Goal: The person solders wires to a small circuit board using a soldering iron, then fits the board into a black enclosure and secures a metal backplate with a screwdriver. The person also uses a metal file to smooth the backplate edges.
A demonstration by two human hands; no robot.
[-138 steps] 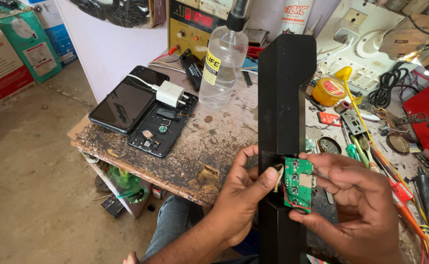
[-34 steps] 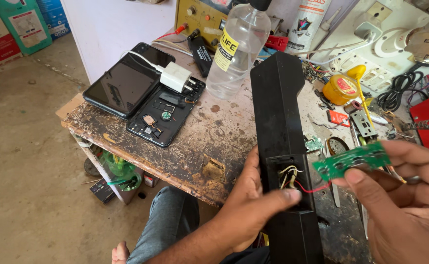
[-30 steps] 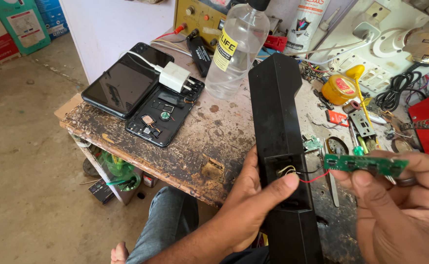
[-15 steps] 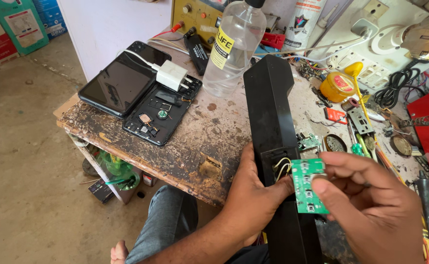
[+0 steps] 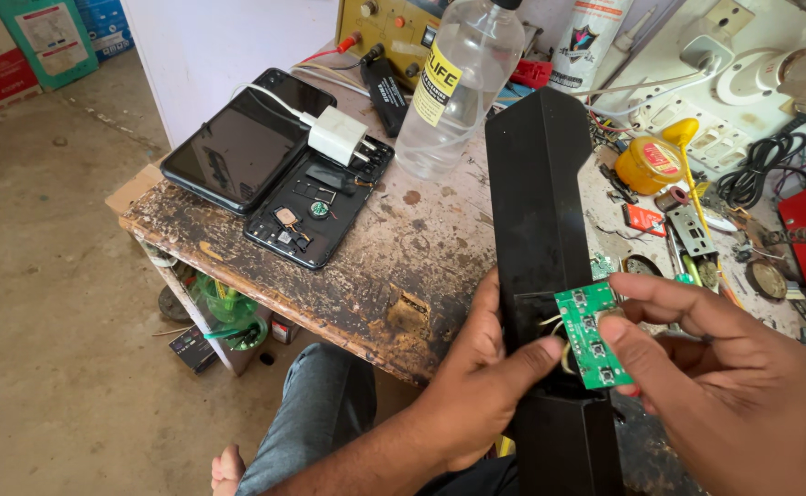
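Gripping the long black speaker housing (image 5: 539, 230) from its nine o'clock side, the left hand (image 5: 476, 386) wraps its fingers behind the casing and lays its thumb across the front, just below a rectangular opening. The housing runs from near twelve o'clock on the table (image 5: 394, 266) down toward six o'clock, its lower end over the person's lap. The right hand (image 5: 715, 386) comes in from four o'clock and pinches a small green circuit board (image 5: 591, 335) between thumb and fingers — the board sits at the opening's three o'clock edge, tilted, its row of small button pads facing up. Thin pale wires (image 5: 554, 323) run from the board's nine o'clock edge into the opening, beside the left thumb tip. Both hands are closed on what they hold. On the scorched, stained table, at about ten o'clock from the hands, lies a dark phone (image 5: 233, 147) face up, and just beside it an opened phone body (image 5: 315, 211) with its insides showing; a white charger plug (image 5: 337, 136) rests across the two. A clear plastic bottle (image 5: 458, 87) stands near twelve o'clock, touching or almost touching the housing's upper left side — I cannot tell which. At two o'clock sit a small yellow-orange bottle (image 5: 649, 163), loose metal parts and a coil of black cable (image 5: 759, 174), well apart from the board.
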